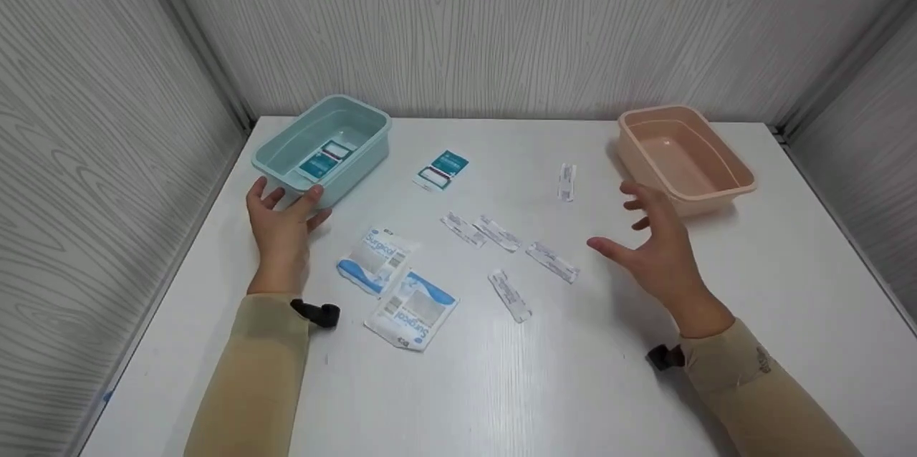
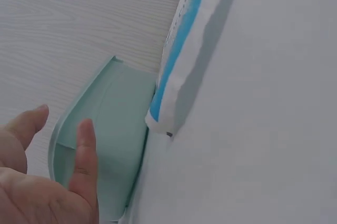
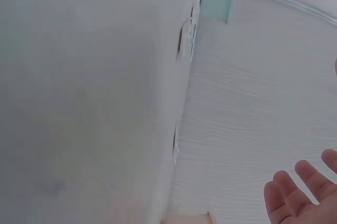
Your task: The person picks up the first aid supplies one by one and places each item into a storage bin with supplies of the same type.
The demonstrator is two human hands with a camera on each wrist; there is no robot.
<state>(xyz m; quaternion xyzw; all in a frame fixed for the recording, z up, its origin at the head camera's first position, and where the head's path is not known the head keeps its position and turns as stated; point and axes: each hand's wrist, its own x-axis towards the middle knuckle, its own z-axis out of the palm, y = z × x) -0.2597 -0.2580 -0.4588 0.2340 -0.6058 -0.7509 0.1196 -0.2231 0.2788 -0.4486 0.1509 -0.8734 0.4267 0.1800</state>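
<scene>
Left hand [image 1: 283,235] at the near end of the teal basin [image 1: 362,167], toward the far left corner of the desk [image 1: 566,385], fingers spread apart, nothing visibly gripped; impossible to tell whether in contact with the rim. Right hand [image 1: 663,256] raised over the right part of the desk, just short of the peach basin [image 1: 706,206] by the far right corner, thumb and fingers well apart, nothing held.

Flat inside the teal basin, one teal-and-white packet [image 1: 326,160]; on the desk to its right, toward the far edge, a similar loose packet [image 1: 443,169]. Nearer the left edge, two Surgical packets [image 1: 413,311], corners touching or nearly so. Around the middle, four slim sachets [image 1: 552,262], with a fifth sachet [image 1: 567,183] closer to the far edge.

At the teal basin, probably best to press lightly and evenly from both sides of the near corner, without tipping. When letting go, straighten the fingers first to avoid hooking the rim. For flat sachets, likely easier to pinch by the long edges.
</scene>
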